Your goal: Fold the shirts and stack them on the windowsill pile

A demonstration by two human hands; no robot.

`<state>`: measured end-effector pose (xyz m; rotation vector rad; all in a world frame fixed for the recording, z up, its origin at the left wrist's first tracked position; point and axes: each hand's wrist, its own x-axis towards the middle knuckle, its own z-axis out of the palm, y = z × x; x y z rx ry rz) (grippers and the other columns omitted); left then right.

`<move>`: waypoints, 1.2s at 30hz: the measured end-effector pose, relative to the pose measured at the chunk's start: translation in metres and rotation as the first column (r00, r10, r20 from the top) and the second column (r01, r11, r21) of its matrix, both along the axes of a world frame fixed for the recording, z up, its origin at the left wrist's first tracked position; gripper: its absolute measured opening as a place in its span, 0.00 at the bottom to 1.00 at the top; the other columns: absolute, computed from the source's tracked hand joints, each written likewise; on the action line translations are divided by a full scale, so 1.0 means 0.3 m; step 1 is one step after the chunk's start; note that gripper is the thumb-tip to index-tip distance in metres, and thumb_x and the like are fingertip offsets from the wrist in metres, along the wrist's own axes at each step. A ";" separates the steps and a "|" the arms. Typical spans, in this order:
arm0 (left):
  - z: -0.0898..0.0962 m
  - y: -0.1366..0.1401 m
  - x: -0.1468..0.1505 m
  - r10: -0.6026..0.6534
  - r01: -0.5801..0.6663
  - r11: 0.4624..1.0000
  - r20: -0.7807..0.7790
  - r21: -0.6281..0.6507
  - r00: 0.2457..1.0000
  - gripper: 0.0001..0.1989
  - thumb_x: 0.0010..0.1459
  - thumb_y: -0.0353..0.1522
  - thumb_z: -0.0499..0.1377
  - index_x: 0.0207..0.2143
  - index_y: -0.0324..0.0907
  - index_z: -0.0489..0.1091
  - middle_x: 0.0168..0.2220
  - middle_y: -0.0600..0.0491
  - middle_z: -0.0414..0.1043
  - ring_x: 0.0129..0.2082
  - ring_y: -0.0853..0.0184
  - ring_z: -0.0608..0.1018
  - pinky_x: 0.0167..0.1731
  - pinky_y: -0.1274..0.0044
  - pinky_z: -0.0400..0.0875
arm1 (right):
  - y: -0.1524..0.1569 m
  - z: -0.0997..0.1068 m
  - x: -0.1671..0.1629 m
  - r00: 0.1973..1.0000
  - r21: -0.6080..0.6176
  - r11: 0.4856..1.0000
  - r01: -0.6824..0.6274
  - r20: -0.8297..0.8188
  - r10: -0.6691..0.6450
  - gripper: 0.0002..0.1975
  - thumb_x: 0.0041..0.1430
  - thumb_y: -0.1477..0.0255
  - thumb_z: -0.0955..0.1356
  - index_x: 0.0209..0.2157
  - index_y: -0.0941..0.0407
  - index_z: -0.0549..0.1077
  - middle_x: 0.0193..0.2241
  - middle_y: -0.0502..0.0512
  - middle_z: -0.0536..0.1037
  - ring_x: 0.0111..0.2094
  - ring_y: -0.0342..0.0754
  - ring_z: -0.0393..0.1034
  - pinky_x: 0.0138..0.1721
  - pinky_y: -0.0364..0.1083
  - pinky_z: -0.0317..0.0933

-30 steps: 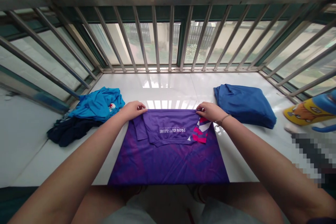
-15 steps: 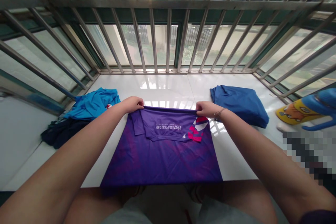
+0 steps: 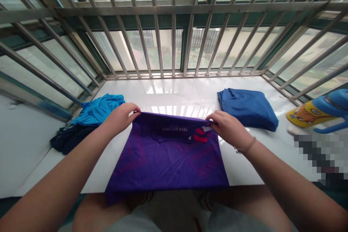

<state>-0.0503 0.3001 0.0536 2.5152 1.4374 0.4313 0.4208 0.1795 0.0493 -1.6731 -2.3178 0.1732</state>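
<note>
A purple T-shirt (image 3: 168,163) with white lettering and a red-and-white patch lies on the white ledge, its near edge hanging over the front. Its top part is folded toward me. My left hand (image 3: 123,115) pinches the far left corner of the fold between thumb and fingers. At the far right corner, my right hand (image 3: 224,125) pinches the fabric too. The far edge is drawn taut between both hands and looks slightly raised.
A bright blue garment (image 3: 102,108) and a dark one (image 3: 72,138) lie heaped on the left. A folded blue cloth (image 3: 247,108) rests on the right, near a yellow-and-blue bottle (image 3: 310,112). Metal bars (image 3: 174,50) enclose the white ledge (image 3: 174,90).
Both hands have spread apart a little, and the fold's far edge has widened. The printed area now looks shaded and partly tipped away. My right hand has moved slightly nearer to me.
</note>
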 end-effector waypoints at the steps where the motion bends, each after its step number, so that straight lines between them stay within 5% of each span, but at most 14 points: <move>1: -0.008 -0.063 -0.029 -0.012 0.011 1.000 0.025 0.016 1.000 0.14 0.68 0.44 0.57 0.40 0.47 0.78 0.44 0.47 0.83 0.48 0.53 0.81 0.55 0.65 0.74 | -0.079 -0.009 -0.019 1.000 0.047 0.999 -0.025 -0.016 0.025 0.12 0.67 0.78 0.67 0.47 0.53 0.80 0.42 0.59 0.80 0.44 0.54 0.75 0.46 0.49 0.67; 7: -0.214 -0.401 -0.197 -0.082 0.082 0.996 0.031 -0.028 0.996 0.13 0.72 0.39 0.56 0.41 0.50 0.82 0.47 0.47 0.84 0.49 0.55 0.83 0.54 0.64 0.77 | -0.473 -0.165 -0.177 0.980 0.026 0.980 -0.199 -0.024 0.200 0.12 0.68 0.81 0.67 0.45 0.51 0.77 0.36 0.56 0.78 0.35 0.53 0.71 0.38 0.50 0.64; 10: -0.287 -0.490 -0.227 -0.087 0.087 0.992 0.000 -0.093 0.996 0.15 0.72 0.38 0.55 0.41 0.51 0.83 0.50 0.47 0.84 0.50 0.55 0.84 0.53 0.64 0.78 | -0.550 -0.220 -0.218 0.977 -0.017 0.977 -0.211 0.014 0.211 0.08 0.66 0.79 0.71 0.41 0.51 0.77 0.35 0.54 0.77 0.34 0.52 0.71 0.35 0.50 0.62; 12: -0.281 -0.510 -0.222 -0.076 0.077 0.989 0.018 -0.123 0.997 0.14 0.72 0.40 0.56 0.42 0.51 0.83 0.49 0.47 0.85 0.50 0.55 0.84 0.53 0.65 0.78 | -0.557 -0.217 -0.216 0.982 -0.043 0.981 -0.188 -0.009 0.188 0.03 0.70 0.73 0.72 0.40 0.51 0.77 0.36 0.54 0.78 0.35 0.53 0.72 0.37 0.50 0.64; 15: -0.222 -0.475 -0.192 -0.017 0.024 0.992 0.059 -0.121 0.998 0.16 0.71 0.45 0.56 0.41 0.50 0.81 0.44 0.47 0.85 0.47 0.54 0.84 0.52 0.66 0.78 | -0.514 -0.185 -0.181 0.996 -0.036 0.996 -0.085 -0.041 0.083 0.09 0.77 0.66 0.67 0.41 0.51 0.77 0.37 0.56 0.79 0.38 0.53 0.74 0.41 0.51 0.66; 18: -0.176 -0.382 -0.157 0.148 -0.144 0.986 0.041 -0.086 0.988 0.18 0.70 0.47 0.53 0.42 0.48 0.79 0.45 0.46 0.85 0.45 0.55 0.84 0.49 0.67 0.77 | -0.433 -0.174 -0.136 0.987 -0.009 0.988 0.156 0.039 -0.156 0.10 0.77 0.66 0.65 0.43 0.52 0.77 0.38 0.59 0.81 0.40 0.57 0.77 0.43 0.52 0.67; 23: -0.211 -0.236 -0.135 0.430 -0.447 0.873 -0.125 -0.194 0.894 0.26 0.64 0.51 0.57 0.54 0.43 0.74 0.43 0.45 0.84 0.40 0.54 0.85 0.38 0.70 0.74 | -0.341 -0.212 -0.093 0.877 -0.194 0.855 0.480 0.112 -0.467 0.12 0.75 0.60 0.67 0.46 0.55 0.73 0.37 0.61 0.83 0.37 0.57 0.81 0.35 0.49 0.63; 29: -0.289 -0.215 -0.174 0.441 -0.437 0.848 -0.058 -0.299 0.896 0.26 0.58 0.53 0.60 0.49 0.45 0.76 0.38 0.49 0.84 0.40 0.53 0.86 0.37 0.71 0.72 | -0.346 -0.263 -0.060 0.859 -0.275 0.832 0.482 -0.040 -0.511 0.13 0.72 0.67 0.67 0.55 0.55 0.70 0.36 0.55 0.82 0.34 0.52 0.80 0.33 0.46 0.62; 33: -0.304 -0.210 -0.186 0.459 -0.415 0.819 0.020 -0.395 0.888 0.29 0.55 0.57 0.61 0.47 0.44 0.76 0.34 0.50 0.83 0.38 0.53 0.85 0.36 0.70 0.73 | -0.323 -0.289 -0.047 0.856 -0.194 0.847 0.494 -0.062 -0.514 0.19 0.74 0.61 0.67 0.58 0.57 0.71 0.46 0.62 0.81 0.46 0.57 0.80 0.43 0.49 0.69; 36: -0.303 -0.196 -0.176 0.473 -0.406 0.803 0.053 -0.437 0.879 0.32 0.54 0.59 0.62 0.48 0.43 0.76 0.32 0.51 0.81 0.37 0.53 0.85 0.37 0.69 0.73 | -0.294 -0.295 -0.055 0.890 -0.209 0.873 0.441 -0.022 -0.455 0.14 0.74 0.63 0.68 0.54 0.56 0.74 0.49 0.64 0.81 0.49 0.58 0.79 0.47 0.50 0.68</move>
